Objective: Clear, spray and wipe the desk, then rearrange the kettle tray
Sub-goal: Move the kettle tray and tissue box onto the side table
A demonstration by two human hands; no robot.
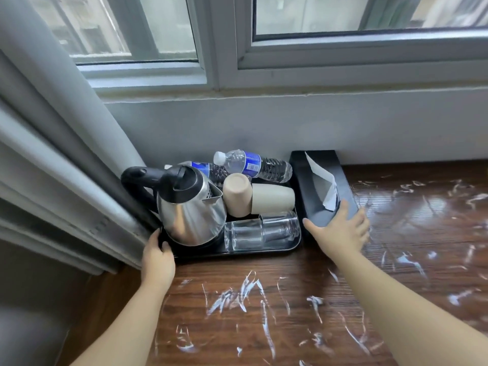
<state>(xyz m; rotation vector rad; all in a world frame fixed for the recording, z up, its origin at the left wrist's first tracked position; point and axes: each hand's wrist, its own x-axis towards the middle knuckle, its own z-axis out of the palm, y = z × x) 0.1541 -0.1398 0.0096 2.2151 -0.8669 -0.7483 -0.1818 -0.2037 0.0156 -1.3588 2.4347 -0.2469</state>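
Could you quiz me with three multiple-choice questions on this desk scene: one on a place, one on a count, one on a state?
1. Where is the tissue box?
A. right of the tray
B. on the tray
C. on the windowsill

2. How many water bottles are on the tray?
A. one
B. two
C. four

3. How do the beige cups lie?
A. upright
B. stacked
C. on their sides

Answers: 1 A, the box sits beside the tray's right edge. 2 B, two blue-labelled bottles lie behind the kettle. 3 C, both are tipped over.

Daylight from window (pixel 343 22); glare on desk (pixel 435 207); edges bowed, perhaps slight blur.
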